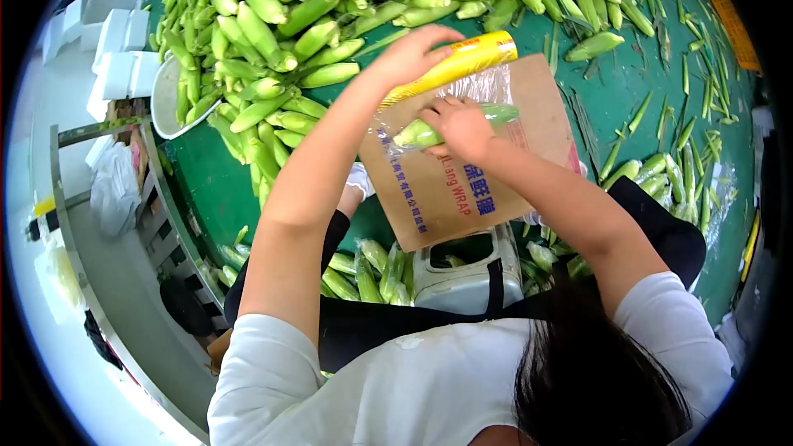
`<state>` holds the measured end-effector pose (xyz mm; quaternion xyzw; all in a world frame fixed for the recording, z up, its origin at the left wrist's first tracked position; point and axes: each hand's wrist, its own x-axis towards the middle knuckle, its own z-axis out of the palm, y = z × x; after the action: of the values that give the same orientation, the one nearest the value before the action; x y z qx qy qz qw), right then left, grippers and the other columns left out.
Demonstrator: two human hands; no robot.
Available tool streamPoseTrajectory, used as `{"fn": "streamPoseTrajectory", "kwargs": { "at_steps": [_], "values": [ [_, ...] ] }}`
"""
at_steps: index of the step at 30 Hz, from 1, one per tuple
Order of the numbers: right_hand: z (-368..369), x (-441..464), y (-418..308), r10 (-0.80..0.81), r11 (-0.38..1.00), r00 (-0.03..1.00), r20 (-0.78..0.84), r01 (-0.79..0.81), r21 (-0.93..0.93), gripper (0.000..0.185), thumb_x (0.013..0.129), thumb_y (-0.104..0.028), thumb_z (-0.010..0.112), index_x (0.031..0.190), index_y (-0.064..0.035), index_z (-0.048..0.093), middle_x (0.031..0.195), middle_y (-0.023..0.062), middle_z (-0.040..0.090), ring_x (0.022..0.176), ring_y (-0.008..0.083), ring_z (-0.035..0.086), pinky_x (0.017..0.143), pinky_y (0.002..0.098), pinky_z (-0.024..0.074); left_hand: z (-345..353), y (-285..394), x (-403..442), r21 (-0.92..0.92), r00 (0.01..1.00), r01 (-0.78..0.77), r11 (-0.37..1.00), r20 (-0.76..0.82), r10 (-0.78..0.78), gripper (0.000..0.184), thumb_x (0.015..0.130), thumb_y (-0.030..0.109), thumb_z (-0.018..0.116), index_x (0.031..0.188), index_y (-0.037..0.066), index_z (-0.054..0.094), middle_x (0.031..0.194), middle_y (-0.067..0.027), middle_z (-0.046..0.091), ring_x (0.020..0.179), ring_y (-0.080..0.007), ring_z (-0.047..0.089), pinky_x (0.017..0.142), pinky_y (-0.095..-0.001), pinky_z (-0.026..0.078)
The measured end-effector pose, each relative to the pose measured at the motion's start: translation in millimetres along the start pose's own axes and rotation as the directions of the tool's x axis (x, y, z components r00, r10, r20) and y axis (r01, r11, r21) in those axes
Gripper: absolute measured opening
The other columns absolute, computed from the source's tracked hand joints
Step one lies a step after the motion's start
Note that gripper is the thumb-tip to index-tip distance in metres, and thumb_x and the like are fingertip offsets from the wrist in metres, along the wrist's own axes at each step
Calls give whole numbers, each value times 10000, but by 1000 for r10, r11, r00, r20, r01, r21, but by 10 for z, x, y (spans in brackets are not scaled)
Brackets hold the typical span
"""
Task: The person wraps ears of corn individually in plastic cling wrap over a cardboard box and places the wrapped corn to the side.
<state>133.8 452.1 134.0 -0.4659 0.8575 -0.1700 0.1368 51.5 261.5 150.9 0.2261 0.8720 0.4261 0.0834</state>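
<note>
My left hand (413,56) is closed around the left part of a yellow roll of cling film (462,66), which lies slantwise over the top of a brown cardboard sheet (529,140). Just below the roll, my right hand (461,125) grips a green ear of corn (417,134) at its middle. Clear film stretches from the roll down to the corn, and some covers the corn's right end. The cardboard, printed with blue and red lettering, lies across a grey plastic stool (467,281) between my legs.
A large heap of unwrapped corn (264,25) covers the back and left of the green surface (198,173). A white basin (169,99) stands at the left. Film-wrapped ears (372,272) lie near the stool. A metal frame (74,256) and white foam boxes (120,41) are farther left.
</note>
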Motion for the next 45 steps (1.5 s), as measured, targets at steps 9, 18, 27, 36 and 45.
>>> {"fn": "streamPoseTrajectory", "kwargs": {
  "at_steps": [9,18,27,36,45],
  "values": [
    [177,-386,-329,-447,860,187,875,-178,477,909,739,-803,625,1297,-86,664,1349,163,616,1229,302,577,1036,433,443,1288,399,-446,531,991,111,840,1,-131,499,950,558,519,1430,420,514,1658,-131,163,1530,-327,151,1208,-594,98],
    [-606,-2339,-707,-144,-729,852,503,-435,528,633,989,-540,481,1339,-14,509,1177,185,660,1048,281,668,826,433,577,2158,1078,-999,716,995,-24,697,83,-51,560,924,387,572,1427,144,535,1608,-198,257,1486,-338,248,1181,-563,215],
    [-1158,-2461,-862,806,-292,586,83,271,917,539,929,-433,636,1259,-18,538,1073,135,655,922,233,660,785,359,562,2211,3240,-1703,-875,894,332,352,173,-412,503,926,143,648,1370,54,428,1208,-112,605,1124,-193,586,983,-357,462],
    [-2256,-3401,-772,706,-192,690,-159,403,895,160,1026,-242,461,935,-115,495,807,7,443,706,133,422,662,301,387,1485,3637,-1578,-739,684,595,316,672,283,647,803,219,788,1341,24,487,992,-111,685,845,-221,661,706,-341,549],
    [-1426,-6692,-913,950,-258,-266,164,-374,891,229,1011,-226,560,1155,-51,592,1077,52,619,998,139,581,868,267,444,462,-1695,-2495,-899,-351,361,248,-377,-857,353,952,322,508,1155,68,647,1015,-149,692,812,-341,655,709,-439,541]
  ]
}}
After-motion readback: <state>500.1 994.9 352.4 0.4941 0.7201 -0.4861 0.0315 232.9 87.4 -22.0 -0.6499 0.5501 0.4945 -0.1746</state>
